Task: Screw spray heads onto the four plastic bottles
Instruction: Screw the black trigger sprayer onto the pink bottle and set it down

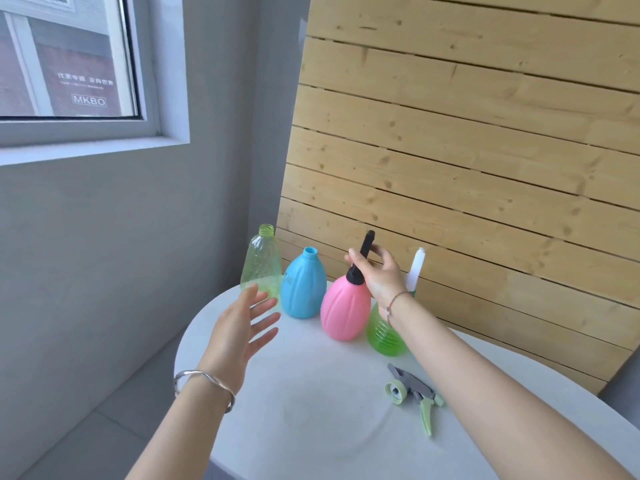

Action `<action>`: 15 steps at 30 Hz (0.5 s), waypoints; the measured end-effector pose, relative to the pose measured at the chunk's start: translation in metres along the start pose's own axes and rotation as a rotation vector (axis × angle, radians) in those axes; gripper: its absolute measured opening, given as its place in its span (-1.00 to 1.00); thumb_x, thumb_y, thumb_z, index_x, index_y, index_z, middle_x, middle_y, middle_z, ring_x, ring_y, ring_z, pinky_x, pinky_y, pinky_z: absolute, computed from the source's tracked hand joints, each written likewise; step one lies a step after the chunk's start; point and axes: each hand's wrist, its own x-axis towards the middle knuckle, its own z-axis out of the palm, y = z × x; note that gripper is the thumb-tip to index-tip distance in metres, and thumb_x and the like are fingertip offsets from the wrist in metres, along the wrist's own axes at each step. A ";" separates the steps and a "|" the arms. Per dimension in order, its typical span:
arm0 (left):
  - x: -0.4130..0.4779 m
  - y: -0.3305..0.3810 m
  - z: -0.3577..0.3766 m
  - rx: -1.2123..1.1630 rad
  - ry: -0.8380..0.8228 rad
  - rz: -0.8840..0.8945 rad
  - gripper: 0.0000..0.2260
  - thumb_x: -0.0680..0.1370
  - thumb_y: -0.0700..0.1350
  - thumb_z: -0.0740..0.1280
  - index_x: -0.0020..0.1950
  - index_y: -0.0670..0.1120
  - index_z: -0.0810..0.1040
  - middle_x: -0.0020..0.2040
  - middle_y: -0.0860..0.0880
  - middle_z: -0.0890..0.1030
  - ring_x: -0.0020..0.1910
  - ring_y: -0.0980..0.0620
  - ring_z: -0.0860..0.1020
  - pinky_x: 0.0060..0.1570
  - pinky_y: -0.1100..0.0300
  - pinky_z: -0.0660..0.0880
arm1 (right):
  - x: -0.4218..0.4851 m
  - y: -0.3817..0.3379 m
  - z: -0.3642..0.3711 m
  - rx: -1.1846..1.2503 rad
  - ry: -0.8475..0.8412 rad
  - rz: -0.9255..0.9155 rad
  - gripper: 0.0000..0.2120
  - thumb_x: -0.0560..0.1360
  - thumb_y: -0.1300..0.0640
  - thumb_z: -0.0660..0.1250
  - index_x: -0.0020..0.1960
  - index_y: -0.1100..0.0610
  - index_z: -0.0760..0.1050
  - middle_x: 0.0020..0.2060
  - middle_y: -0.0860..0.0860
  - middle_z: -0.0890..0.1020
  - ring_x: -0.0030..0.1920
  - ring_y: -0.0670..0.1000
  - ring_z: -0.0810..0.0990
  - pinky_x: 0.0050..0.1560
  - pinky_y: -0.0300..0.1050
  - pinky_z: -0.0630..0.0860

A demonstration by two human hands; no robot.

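Observation:
Four plastic bottles stand in a row at the back of the white table (311, 393). The clear light-green bottle (262, 263) and the blue bottle (303, 285) have bare necks. The pink bottle (344, 308) carries a black spray head (362, 259), and my right hand (379, 273) grips that head. The round green bottle (384, 336), partly hidden behind my right wrist, has a white spray head (416, 268) on top. A loose grey and green spray head (414, 393) lies on the table at the right. My left hand (242, 327) hovers open, left of the pink bottle, holding nothing.
A wooden slat panel (467, 150) leans right behind the bottles. A grey wall and a window (69, 64) are at the left. The table's rounded left edge drops to the floor (86, 438).

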 end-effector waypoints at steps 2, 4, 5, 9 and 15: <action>0.001 -0.003 0.001 0.039 -0.014 -0.008 -0.82 0.59 0.01 0.23 0.01 -0.06 0.55 0.02 -0.02 0.64 -0.02 -0.01 0.62 -0.09 0.10 0.54 | 0.005 0.001 0.001 -0.030 0.024 -0.001 -0.49 0.44 -0.03 0.40 0.31 0.08 0.36 0.11 0.12 0.65 0.12 0.06 0.61 0.06 -0.15 0.51; 0.002 -0.003 0.002 0.067 0.000 0.003 -0.83 0.59 -0.03 0.24 0.06 -0.08 0.55 0.02 -0.03 0.65 -0.03 -0.02 0.62 -0.09 0.10 0.55 | 0.011 0.000 0.002 -0.069 0.055 0.015 -0.48 0.42 -0.06 0.41 0.30 0.07 0.36 0.12 0.11 0.65 0.13 0.08 0.61 0.19 -0.05 0.50; 0.003 -0.003 0.001 0.075 0.008 0.011 -0.83 0.58 -0.04 0.24 0.08 -0.08 0.55 0.03 -0.04 0.65 -0.03 -0.02 0.62 -0.10 0.11 0.55 | 0.014 0.000 0.003 -0.090 0.067 0.023 -0.47 0.41 -0.08 0.41 0.29 0.07 0.36 0.12 0.11 0.64 0.14 0.08 0.60 0.23 -0.01 0.49; 0.003 -0.002 0.000 0.092 0.014 0.024 -0.82 0.58 -0.06 0.25 0.11 -0.09 0.54 0.02 -0.04 0.65 -0.01 -0.03 0.62 -0.11 0.13 0.56 | 0.022 0.000 0.003 -0.142 0.097 0.041 -0.46 0.38 -0.11 0.42 0.28 0.06 0.39 0.15 0.09 0.62 0.17 0.09 0.58 0.26 0.04 0.47; 0.002 0.000 -0.002 0.090 0.012 0.020 -0.80 0.58 -0.09 0.23 0.13 -0.12 0.55 0.01 -0.04 0.66 0.02 -0.05 0.63 -0.08 0.11 0.56 | 0.025 -0.001 0.001 -0.190 0.115 0.077 -0.35 0.38 -0.14 0.42 0.35 0.12 0.34 0.30 0.09 0.49 0.28 0.11 0.49 0.11 -0.11 0.40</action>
